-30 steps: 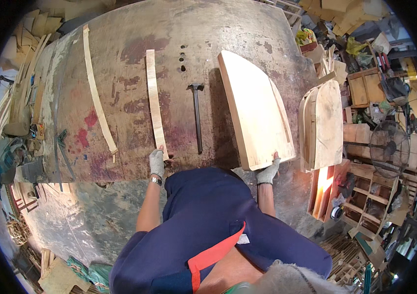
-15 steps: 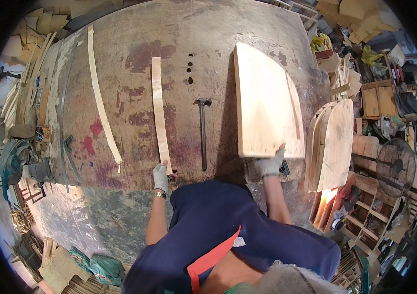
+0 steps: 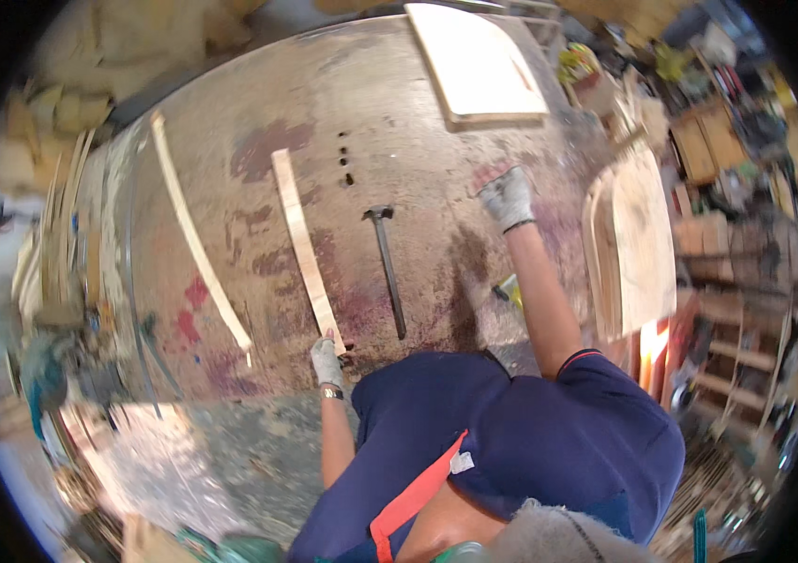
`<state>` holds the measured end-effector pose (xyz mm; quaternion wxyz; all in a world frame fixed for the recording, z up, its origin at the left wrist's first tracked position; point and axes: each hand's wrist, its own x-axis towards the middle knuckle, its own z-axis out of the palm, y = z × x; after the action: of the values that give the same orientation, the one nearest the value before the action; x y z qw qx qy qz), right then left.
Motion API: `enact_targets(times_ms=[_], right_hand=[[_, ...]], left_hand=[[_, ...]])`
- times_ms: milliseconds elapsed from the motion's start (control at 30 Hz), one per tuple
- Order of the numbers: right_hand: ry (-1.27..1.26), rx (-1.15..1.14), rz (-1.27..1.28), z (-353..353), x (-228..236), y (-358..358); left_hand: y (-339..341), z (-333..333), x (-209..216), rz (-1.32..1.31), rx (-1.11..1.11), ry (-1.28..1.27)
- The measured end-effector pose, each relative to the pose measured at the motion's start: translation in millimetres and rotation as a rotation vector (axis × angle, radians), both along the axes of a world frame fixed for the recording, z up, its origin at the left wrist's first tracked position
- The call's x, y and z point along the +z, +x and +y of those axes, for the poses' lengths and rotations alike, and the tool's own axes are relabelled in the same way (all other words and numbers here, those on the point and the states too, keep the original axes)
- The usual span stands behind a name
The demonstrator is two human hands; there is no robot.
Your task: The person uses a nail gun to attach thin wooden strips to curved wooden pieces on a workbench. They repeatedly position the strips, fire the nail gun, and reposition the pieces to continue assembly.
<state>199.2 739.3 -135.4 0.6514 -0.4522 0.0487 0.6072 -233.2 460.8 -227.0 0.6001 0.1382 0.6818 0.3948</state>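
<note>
In a worn pale glove, my left hand (image 3: 326,360) grips the near end of a thin flat wooden strip (image 3: 302,249) lying on the worktable (image 3: 220,197). My right hand (image 3: 509,197), gloved too, is stretched out over the table with its fingers extended and nothing in them. Beyond its fingertips and apart from them, a pale wooden board (image 3: 478,66) with one curved side lies at the table's far edge. A dark metal hammer (image 3: 385,267) rests between my two hands. Another narrow wooden strip (image 3: 194,239) lies farther left, bowed slightly.
A stack of round-topped boards (image 3: 638,249) stands at the table's right edge. Near my right forearm is a small yellow and black tool (image 3: 509,289), partly hidden. A dark metal square (image 3: 155,347) lies at left. Wooden shelving (image 3: 746,375) stands at right.
My right hand has moved forward from the board's near edge and come off it. The board has slid away to the far edge. My left hand stays on the strip; the view has shifted.
</note>
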Motion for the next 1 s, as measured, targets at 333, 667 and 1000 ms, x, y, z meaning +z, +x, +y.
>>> enact_targets(times_ms=[333, 667, 1000], right_hand=[[-0.394, -0.497, -0.306, -272.0, -43.0, 76.1], [-0.563, -0.823, -0.862, -380.8, -17.8, 200.3], [-0.788, -0.516, -0.878, -346.5, -30.6, 220.2]], left_hand=[[-14.3, 7.2, -15.6, -0.060, -0.056, -0.012], [-9.9, 9.8, -10.8, -0.043, 0.001, 0.018], [-58.1, 0.7, -15.6, 0.978, -0.352, 0.243]])
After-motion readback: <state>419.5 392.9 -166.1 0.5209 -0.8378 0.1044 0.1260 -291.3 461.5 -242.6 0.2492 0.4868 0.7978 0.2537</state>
